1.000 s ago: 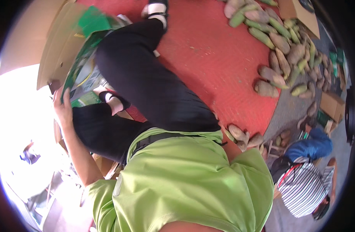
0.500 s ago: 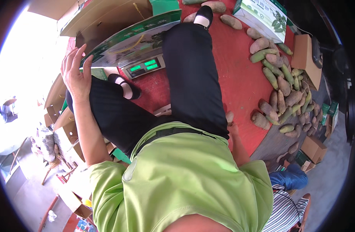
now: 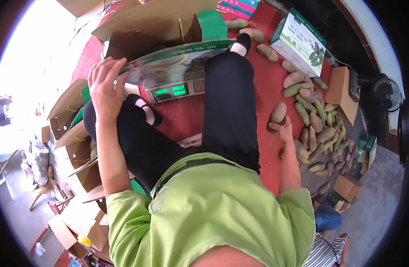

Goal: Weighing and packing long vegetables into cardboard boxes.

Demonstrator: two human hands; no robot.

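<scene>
The right grip (image 3: 283,130) is clamped on a brownish tuber (image 3: 278,112), thumb and fingers about its near end, probably because that leaves most of its length free; it points away from the palm, over the red floor covering (image 3: 269,169). The left grip (image 3: 105,89) lies at the near left end of an open carton (image 3: 168,66), perhaps to steady its wall; whether the bent fingers close on the edge, I cannot tell. To the right of that grip, a lit scale (image 3: 171,91) shows just below the carton, presumably bearing it. A heap of brown and green tubers (image 3: 316,122) lies right of the right grip, seemingly for easy reach. Farther right is grey floor (image 3: 378,196); a printed box (image 3: 298,46) stands ahead of that grip, a fan (image 3: 387,94) well to its right, and a co-worker in stripes (image 3: 320,251) behind it
</scene>
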